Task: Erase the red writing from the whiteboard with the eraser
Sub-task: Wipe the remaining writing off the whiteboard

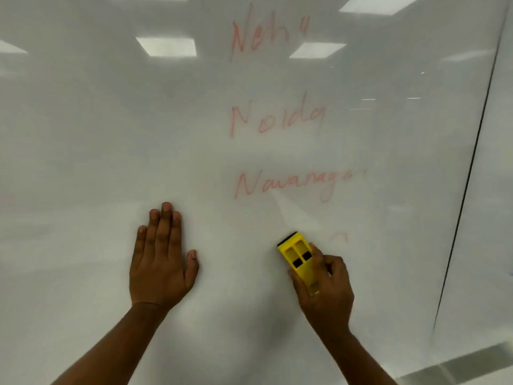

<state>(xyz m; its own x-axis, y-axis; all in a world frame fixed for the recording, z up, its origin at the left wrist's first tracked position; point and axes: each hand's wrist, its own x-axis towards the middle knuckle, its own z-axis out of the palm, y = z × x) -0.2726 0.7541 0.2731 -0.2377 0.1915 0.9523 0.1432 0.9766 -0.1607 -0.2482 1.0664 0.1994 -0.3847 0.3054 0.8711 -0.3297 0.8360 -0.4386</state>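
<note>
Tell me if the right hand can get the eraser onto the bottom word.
Probably yes: the right hand holds the eraser just below the bottom word, with only bare whiteboard between.

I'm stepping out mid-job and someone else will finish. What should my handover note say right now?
Left hand: open, flat against the whiteboard.
Right hand: grip closed on the yellow eraser, held against the board below the writing.
Done: only a faint red trace shows beside the eraser.
Left: three lines of red writing, top, middle, bottom, plus that trace.
</note>
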